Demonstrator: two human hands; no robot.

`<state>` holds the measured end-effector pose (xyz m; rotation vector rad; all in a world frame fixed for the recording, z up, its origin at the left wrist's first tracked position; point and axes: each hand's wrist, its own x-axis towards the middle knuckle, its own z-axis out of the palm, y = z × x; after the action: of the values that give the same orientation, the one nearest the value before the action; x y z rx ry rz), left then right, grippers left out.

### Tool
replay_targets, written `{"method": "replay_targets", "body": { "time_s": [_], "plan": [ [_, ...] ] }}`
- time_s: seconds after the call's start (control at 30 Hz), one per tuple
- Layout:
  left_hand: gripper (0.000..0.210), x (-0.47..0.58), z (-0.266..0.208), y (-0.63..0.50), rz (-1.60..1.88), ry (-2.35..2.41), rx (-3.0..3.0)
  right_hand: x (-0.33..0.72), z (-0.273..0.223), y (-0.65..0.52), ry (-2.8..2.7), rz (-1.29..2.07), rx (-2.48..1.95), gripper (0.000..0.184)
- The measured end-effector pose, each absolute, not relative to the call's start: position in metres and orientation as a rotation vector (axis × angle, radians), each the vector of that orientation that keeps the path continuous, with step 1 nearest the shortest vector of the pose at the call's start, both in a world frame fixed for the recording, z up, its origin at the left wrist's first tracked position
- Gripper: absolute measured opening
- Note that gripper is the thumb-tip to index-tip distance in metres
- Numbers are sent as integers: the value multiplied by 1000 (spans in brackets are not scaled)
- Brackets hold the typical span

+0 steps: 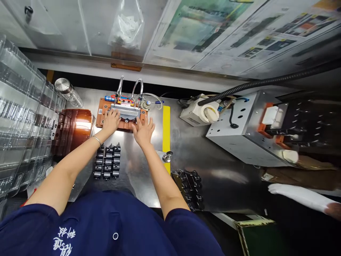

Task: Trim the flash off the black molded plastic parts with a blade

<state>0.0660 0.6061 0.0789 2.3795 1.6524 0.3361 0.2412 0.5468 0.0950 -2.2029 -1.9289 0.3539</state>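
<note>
A brown fixture (99, 117) with a grey metal bar (129, 113) across it stands at the back of the bench. A black part (126, 121) shows below the bar, partly hidden. My left hand (110, 121) rests at the fixture's left end, fingers stretched forward over the bar's edge. At the right end, my right hand (144, 131) has its fingers spread, the thumb close to the black part; whether it touches is unclear. Neither hand visibly holds anything. Several black moulded parts (107, 161) lie in rows on the bench below my left wrist.
An amber tape roll (77, 128) and a glass bottle (68, 93) stand left, beside stacked clear trays (23, 113). Yellow tape (166, 128) crosses the bench. More black parts (189, 188) lie right of my forearm. Further right are a machine (237, 131) and another person's gloved hand (295, 195).
</note>
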Motion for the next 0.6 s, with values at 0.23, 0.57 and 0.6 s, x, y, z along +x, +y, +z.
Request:
{"method": "replay_targets", "body": {
  "time_s": [0.23,0.57,0.6],
  "plan": [
    [37,65,84,606,366,1636,2356,252,82,558,-1778,332,-2275,53],
    [38,57,69,638,468,1983,1677,236,49,588,-1167,922,-1935,59],
    [38,55,69,633,466,1962,1671,234,51,580,-1152,925,-1935,61]
  ]
}}
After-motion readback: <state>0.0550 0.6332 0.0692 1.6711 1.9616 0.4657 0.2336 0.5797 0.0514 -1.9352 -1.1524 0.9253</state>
